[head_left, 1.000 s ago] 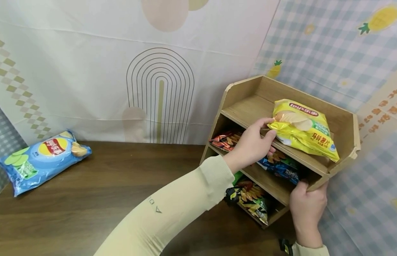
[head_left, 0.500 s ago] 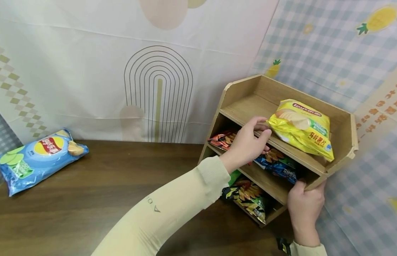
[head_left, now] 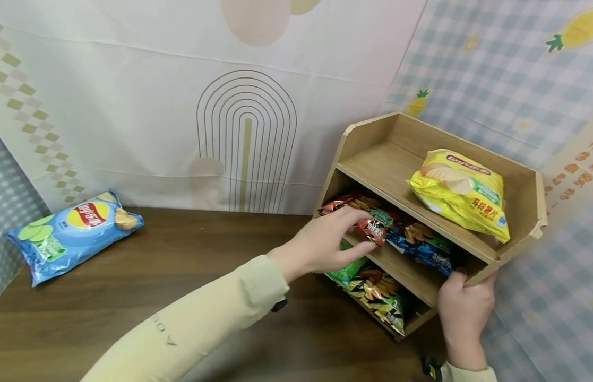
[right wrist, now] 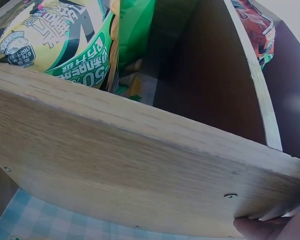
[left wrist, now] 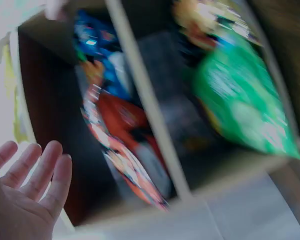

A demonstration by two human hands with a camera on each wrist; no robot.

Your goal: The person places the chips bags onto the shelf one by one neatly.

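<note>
My left hand (head_left: 320, 244) holds nothing; its fingers are spread in front of the wooden shelf rack's (head_left: 372, 159) middle level. Just behind the fingertips lies a red chip bag (head_left: 372, 229), with a blue chip bag (head_left: 420, 249) beside it. In the left wrist view, the palm and relaxed fingers of that hand face the compartments, blurred by motion. A yellow Lay's chip bag (head_left: 461, 193) rests on the top shelf. My right hand (head_left: 465, 307) grips the rack's right side panel, thumb at the front edge; in the right wrist view its fingers (right wrist: 265, 229) touch the panel's outside.
A green chip bag (head_left: 346, 270) and a black-and-yellow chip bag (head_left: 377, 294) fill the bottom level. Far left on the brown wooden table (head_left: 196, 260) lies a blue Lay's chip bag (head_left: 76, 231). Patterned cloths (head_left: 153, 106) hang behind and to the right of the rack.
My left hand has let go of the yellow chip bag's corner and moved down and left, off the top shelf. The right hand keeps its grip on the rack.
</note>
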